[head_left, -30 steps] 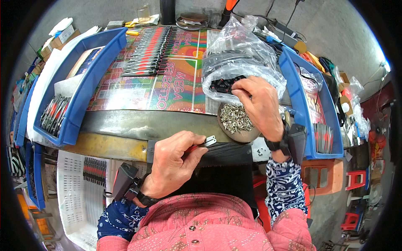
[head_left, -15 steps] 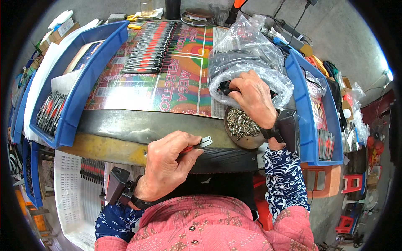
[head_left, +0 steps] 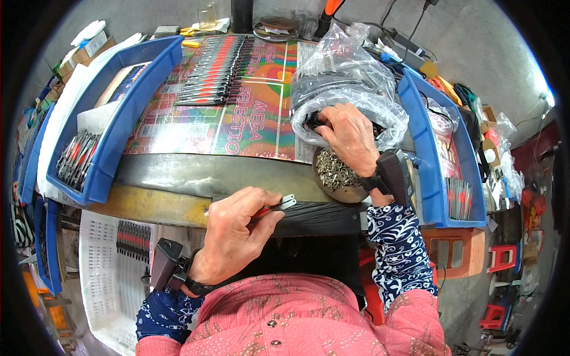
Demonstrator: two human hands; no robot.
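Left hand (head_left: 238,230), fingers curled closed, pinches a slim red-and-black piece (head_left: 287,203) whose pale metal end points out over the front edge of the desk (head_left: 172,178). Right hand (head_left: 349,135) dips bent fingertips into the mouth of a clear plastic bag (head_left: 350,95) of black parts (head_left: 311,121), just behind small metal pieces (head_left: 336,167); whether it grips one, I cannot tell.
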